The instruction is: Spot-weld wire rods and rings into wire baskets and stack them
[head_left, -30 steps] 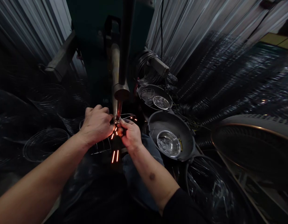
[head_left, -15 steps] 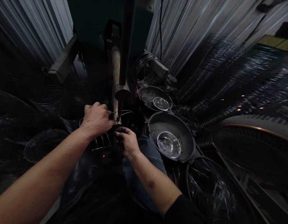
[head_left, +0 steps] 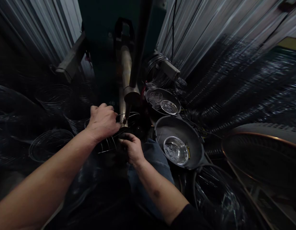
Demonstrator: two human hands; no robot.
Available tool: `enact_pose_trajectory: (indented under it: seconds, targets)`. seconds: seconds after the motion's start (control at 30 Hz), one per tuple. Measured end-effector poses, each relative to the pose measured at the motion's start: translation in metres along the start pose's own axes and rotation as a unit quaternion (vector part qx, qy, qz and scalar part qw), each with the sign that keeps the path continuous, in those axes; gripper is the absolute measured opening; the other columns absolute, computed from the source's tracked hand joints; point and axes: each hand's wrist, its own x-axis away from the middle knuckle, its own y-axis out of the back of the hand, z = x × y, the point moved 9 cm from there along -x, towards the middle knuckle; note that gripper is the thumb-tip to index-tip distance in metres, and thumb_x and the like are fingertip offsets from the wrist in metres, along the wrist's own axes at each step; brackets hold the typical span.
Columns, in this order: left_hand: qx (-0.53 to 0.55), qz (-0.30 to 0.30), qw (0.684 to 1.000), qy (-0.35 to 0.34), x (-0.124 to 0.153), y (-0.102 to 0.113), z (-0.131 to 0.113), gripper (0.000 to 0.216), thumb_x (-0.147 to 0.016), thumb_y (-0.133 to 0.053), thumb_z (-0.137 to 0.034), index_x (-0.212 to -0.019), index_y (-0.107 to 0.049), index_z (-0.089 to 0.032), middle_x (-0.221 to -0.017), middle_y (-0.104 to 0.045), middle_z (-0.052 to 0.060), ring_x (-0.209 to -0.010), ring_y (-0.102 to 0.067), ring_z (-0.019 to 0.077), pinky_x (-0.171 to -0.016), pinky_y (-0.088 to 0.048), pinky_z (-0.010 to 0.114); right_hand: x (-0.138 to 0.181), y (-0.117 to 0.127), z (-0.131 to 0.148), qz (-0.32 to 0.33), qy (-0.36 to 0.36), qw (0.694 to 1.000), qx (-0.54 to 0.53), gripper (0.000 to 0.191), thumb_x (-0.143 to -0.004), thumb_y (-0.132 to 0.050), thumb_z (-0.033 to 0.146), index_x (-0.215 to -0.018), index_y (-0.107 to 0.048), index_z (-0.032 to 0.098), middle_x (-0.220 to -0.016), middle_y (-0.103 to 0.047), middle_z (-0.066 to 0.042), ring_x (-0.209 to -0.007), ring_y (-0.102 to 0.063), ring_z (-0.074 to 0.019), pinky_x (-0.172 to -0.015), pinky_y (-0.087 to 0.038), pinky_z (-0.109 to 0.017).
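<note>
My left hand (head_left: 104, 122) is closed round a thin wire frame (head_left: 109, 143), whose bent wires show below the fingers and curve off to the right behind the machine's tip. My right hand (head_left: 133, 147) sits just below and to the right, thumb and fingers pinched together; what lies between them is too dark to make out. Between and above both hands, the pointed tip of a dark upright rod (head_left: 126, 118) meets the wire over a brass-coloured lower arm (head_left: 126, 68) of a dark green machine (head_left: 100, 38).
To the right, a grey pan (head_left: 159, 126) holds a shiny metal bowl (head_left: 176, 150) of small wire pieces. Behind it stands a second pan (head_left: 150, 101) with another bowl (head_left: 168, 107). A round fan-like guard (head_left: 263, 150) is at far right, wire rings (head_left: 50, 145) at left.
The whole view has shifted slightly, so the machine and pans appear further right. Both hands keep nearly the same hold beside the rod tip.
</note>
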Motion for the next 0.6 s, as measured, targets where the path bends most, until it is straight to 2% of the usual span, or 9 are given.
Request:
enact_pose_trajectory:
  seconds: [0.13, 0.37, 0.5, 0.6]
  targets:
    - [0.008, 0.004, 1.0, 0.013, 0.0, 0.003, 0.0, 0.028, -0.071, -0.05, -0.036, -0.075, -0.07, -0.018, -0.093, -0.065, 0.011, -0.096, -0.05, 0.0311, -0.077, -0.032, 0.045, -0.001, 0.002, -0.004, 0.005, -0.007, 1.0, 0.014, 0.019, -0.053, -0.071, 0.021, -0.071, -0.067, 0.016, -0.054, -0.058, 0.006, -0.048, -0.048, -0.0078, -0.049, -0.037, -0.021]
    - [0.02, 0.006, 0.999, 0.035, -0.002, 0.0, 0.004, 0.033, -0.069, -0.051, -0.04, -0.083, -0.072, -0.018, -0.093, -0.066, 0.011, -0.098, -0.05, 0.0324, -0.081, -0.033, 0.046, 0.009, 0.0, -0.008, 0.013, -0.016, 0.999, 0.034, 0.021, -0.052, -0.068, 0.018, -0.073, -0.068, 0.018, -0.055, -0.059, 0.006, -0.047, -0.048, -0.0087, -0.047, -0.037, -0.021]
    - [0.003, -0.004, 1.0, 0.011, 0.008, 0.004, -0.005, 0.03, -0.072, -0.049, -0.037, -0.078, -0.071, -0.017, -0.093, -0.065, 0.013, -0.097, -0.05, 0.0331, -0.078, -0.034, 0.047, 0.02, 0.003, -0.003, 0.017, -0.002, 0.998, 0.055, 0.021, -0.053, -0.065, 0.016, -0.074, -0.068, 0.017, -0.055, -0.059, 0.006, -0.046, -0.046, -0.0076, -0.045, -0.036, -0.02]
    - [-0.022, -0.007, 0.999, -0.022, 0.027, 0.006, -0.014, 0.031, -0.076, -0.046, -0.035, -0.074, -0.07, -0.016, -0.091, -0.063, 0.014, -0.096, -0.05, 0.0322, -0.077, -0.035, 0.046, 0.026, 0.024, -0.001, -0.003, 0.018, 0.997, 0.07, 0.024, -0.052, -0.062, 0.013, -0.075, -0.067, 0.017, -0.058, -0.061, 0.005, -0.047, -0.046, -0.0071, -0.043, -0.033, -0.018]
